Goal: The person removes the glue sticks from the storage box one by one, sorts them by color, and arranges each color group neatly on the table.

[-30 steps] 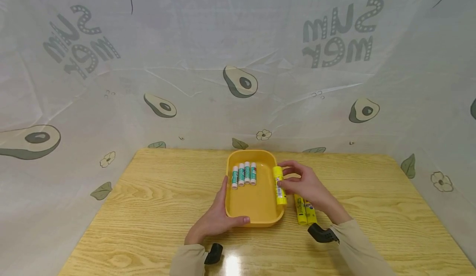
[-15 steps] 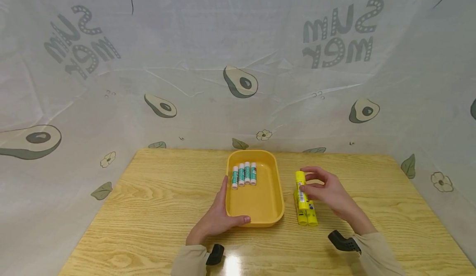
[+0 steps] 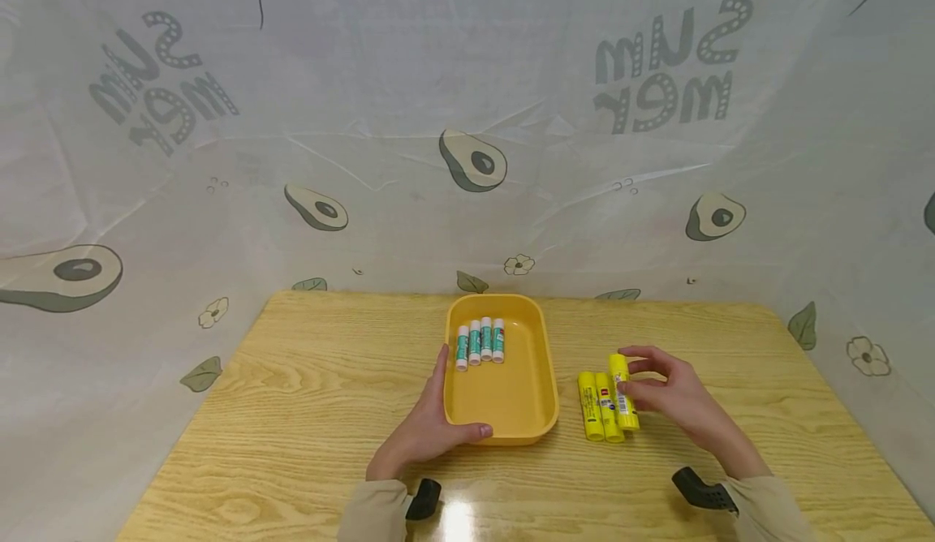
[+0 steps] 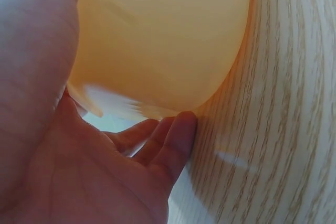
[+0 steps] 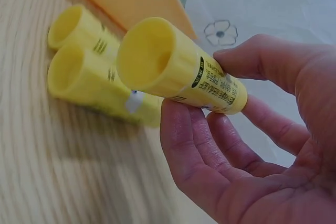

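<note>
My left hand point(image 3: 427, 432) grips the near left corner of a yellow-orange plastic tray point(image 3: 504, 432), thumb at the near rim and fingers against the left side. In the left wrist view, fingertips point(image 4: 184, 124) touch the tray's outer wall point(image 4: 173, 40). Several small white-and-green glue sticks point(image 3: 475, 342) lie in a row at the tray's far left. My right hand point(image 3: 675, 388) pinches a yellow glue stick point(image 3: 623, 392) between thumb and fingers. The right wrist view shows this held stick point(image 5: 184, 72) tilted, raised off the table beside two lying yellow glue sticks point(image 5: 79, 69).
The two yellow glue sticks point(image 3: 601, 408) lie side by side on the wooden table point(image 3: 292, 412), right of the tray. A pale curtain with avocado prints point(image 3: 409, 225) hangs behind and at both sides. Black wrist mounts point(image 3: 424, 500) stick out from the sleeves.
My right hand has carried the yellow glue stick from the tray's right rim rightward and nearer, past the two others, to their right side. The left hand and tray have stayed put.
</note>
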`<state>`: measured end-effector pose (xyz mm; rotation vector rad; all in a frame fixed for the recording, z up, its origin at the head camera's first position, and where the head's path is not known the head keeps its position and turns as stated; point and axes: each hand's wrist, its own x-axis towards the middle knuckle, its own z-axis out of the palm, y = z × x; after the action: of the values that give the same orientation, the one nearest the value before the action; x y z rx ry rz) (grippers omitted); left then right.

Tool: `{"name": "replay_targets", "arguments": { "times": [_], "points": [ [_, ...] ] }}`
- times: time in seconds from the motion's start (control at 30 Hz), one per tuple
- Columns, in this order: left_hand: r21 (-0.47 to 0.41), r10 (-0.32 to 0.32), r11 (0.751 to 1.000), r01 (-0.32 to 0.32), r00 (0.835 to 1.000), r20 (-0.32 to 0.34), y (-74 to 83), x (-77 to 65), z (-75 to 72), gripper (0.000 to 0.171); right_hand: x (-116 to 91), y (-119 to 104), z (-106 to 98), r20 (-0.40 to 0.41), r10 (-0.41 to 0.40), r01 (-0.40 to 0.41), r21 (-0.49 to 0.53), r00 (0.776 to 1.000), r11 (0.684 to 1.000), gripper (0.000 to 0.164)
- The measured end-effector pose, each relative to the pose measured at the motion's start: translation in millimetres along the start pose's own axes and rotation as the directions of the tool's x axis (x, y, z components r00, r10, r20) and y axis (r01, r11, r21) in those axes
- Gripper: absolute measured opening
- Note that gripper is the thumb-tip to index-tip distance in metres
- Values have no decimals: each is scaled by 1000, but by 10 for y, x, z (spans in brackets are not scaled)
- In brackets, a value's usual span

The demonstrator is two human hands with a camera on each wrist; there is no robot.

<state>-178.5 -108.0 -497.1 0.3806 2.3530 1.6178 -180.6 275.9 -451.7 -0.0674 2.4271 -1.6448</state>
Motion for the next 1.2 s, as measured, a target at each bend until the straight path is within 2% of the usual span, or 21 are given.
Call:
{"name": "replay_targets", "arguments": {
  "times": [0.33,0.7,1.2],
  "points": [
    [12,-10,1000,10,1000,-6,6,-1,0,136,-46,216,-116,-12,75,-75,-81,997,994,67],
    [28,-14,1000,14,1000,-18,2,-6,0,135,-8,353,-108,-3,111,-111,-120,994,987,68],
    [38,-4,999,5,1000,-23,-1,-2,7,136,42,311,-90,15,143,-140,-144,990,980,67]
  ]
}}
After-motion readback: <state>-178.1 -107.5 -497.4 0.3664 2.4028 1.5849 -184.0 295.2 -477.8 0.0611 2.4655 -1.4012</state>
